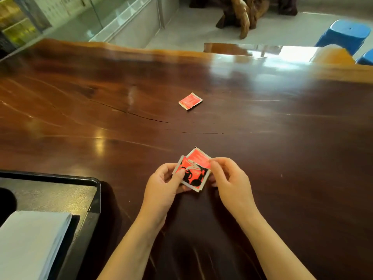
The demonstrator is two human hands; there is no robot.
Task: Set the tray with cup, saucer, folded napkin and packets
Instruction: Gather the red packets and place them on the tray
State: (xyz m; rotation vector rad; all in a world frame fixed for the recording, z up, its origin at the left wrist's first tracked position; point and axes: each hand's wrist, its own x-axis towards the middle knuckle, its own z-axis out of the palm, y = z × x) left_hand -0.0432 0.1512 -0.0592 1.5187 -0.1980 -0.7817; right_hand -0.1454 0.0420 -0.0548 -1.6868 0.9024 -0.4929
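Two red packets overlap just above the table in front of me. The front packet (193, 174) has a black print; my left hand (164, 183) pinches its left side with thumb on top. The back packet (198, 157) sticks out behind it, and my right hand (229, 178) pinches its right edge. A third red packet (190, 101) lies alone farther out on the wooden table (282, 128). At the lower left sits a black tray (94, 190) holding a folded white napkin (30, 243). No cup or saucer shows clearly.
A dark round shape (7, 203) sits on the tray at the frame's left edge. Beyond the table's far edge are blue plastic stools (346, 34), a carved wooden root piece (244, 15) and a glass display case (121, 19).
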